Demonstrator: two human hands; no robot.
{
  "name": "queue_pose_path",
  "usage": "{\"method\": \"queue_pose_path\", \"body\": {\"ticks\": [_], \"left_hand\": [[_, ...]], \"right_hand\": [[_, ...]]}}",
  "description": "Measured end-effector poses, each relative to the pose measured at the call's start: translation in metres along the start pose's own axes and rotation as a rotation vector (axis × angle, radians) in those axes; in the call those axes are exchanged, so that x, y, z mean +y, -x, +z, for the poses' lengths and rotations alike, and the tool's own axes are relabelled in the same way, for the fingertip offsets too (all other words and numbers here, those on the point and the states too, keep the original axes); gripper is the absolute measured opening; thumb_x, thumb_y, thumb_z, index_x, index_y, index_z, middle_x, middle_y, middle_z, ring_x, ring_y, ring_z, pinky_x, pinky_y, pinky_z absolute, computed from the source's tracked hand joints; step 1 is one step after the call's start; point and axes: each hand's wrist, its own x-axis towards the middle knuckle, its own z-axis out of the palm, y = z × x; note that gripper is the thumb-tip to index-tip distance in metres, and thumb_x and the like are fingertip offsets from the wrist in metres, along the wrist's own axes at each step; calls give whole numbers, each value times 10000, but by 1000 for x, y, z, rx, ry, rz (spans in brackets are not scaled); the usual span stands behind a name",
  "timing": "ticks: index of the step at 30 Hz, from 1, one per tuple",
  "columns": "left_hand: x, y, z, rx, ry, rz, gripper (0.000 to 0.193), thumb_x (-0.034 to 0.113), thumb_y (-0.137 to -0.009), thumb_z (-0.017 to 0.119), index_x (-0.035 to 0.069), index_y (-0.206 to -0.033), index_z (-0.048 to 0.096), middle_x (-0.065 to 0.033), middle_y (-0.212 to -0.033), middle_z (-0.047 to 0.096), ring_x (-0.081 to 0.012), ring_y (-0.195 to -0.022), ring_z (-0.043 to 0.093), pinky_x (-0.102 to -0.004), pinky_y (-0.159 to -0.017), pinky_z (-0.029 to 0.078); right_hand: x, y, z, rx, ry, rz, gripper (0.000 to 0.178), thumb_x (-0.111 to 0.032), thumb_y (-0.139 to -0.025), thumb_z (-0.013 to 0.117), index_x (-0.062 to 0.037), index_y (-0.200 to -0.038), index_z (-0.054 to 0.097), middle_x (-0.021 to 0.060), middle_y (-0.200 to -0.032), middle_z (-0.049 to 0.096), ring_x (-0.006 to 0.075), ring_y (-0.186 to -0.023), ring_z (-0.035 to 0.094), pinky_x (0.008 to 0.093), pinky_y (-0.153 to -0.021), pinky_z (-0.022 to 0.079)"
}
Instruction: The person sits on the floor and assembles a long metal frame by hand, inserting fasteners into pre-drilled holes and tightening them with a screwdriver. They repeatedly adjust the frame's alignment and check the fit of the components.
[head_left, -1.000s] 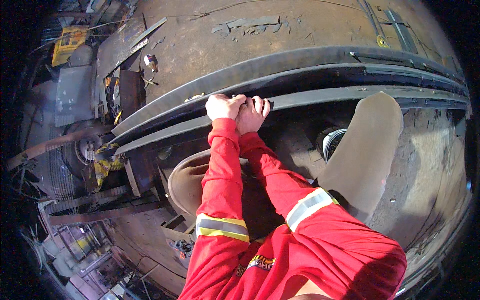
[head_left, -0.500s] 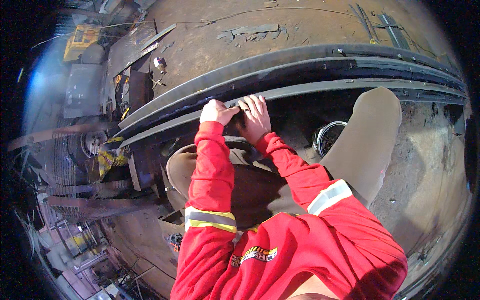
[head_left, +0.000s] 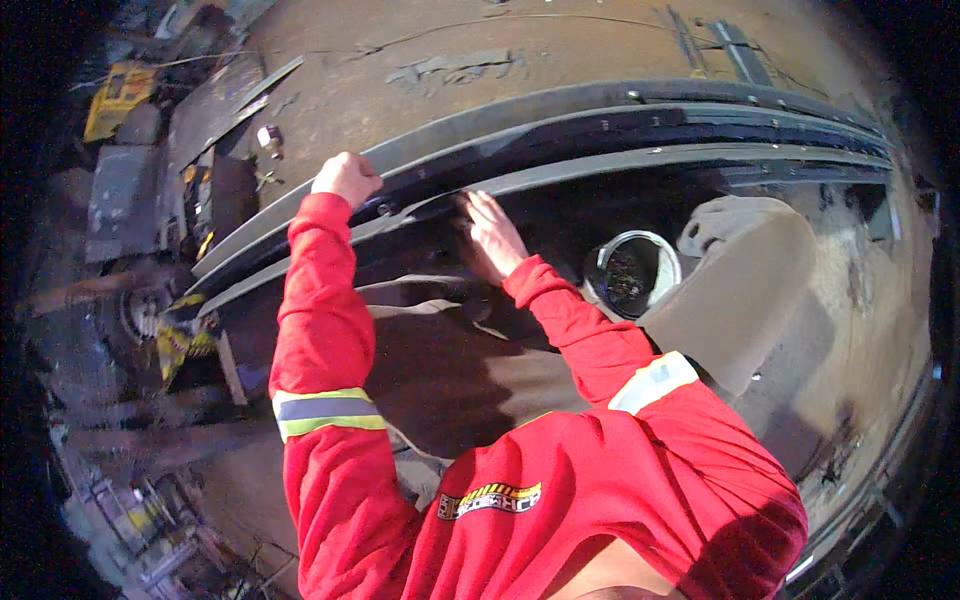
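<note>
We look down, taking the centre of the view as the middle of the dial, on a long grey steel beam [head_left: 620, 160], which arcs from nine o'clock over twelve to past two; our left hand [head_left: 347, 180], between ten and eleven, is closed into a fist over the beam's far side; whether it touches the metal or encloses anything, we cannot tell; at four o'clock from that fist, a small round piece [head_left: 385, 209] shows in the beam's dark channel; our right hand [head_left: 492, 238], at twelve, has its fingers mostly straight, their tips by the beam's near edge; we see nothing gripped in it, though the palm side is blurred; toward three o'clock stands a bucket [head_left: 672, 270] with a pale rim and dark bits inside, just beside our brown-trousered right leg [head_left: 745, 285].
</note>
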Motion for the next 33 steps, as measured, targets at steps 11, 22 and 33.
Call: {"method": "queue_pose_path", "body": {"ticks": [11,22,33], "left_hand": [[38,-4,-40,107,111,237,286,236,-718,708,63,-943,678,-126,-735,654,-220,-685,633,-340,-663,495],[-40,-70,51,-325,-128,-60,416,479,-825,517,175,-1050,691,-162,-1095,646,-320,-1039,606,-408,-926,448],[-24,-64,39,-401,-147,-197,574,552,-844,438,114,-1166,622,-144,-1282,545,-300,-1171,527,-412,-964,407]], "right_hand": [[98,1,-129,577,-69,567,130,-125,-725,664,-70,-842,676,118,-856,657,291,-845,623,381,-811,485],[159,57,-172,286,-236,885,335,-266,-771,745,1,-617,614,42,-554,585,83,-518,472,274,-550,423],[69,38,-118,184,-285,384,78,-105,-782,646,-36,-815,631,110,-823,623,279,-808,602,360,-743,477]]}}
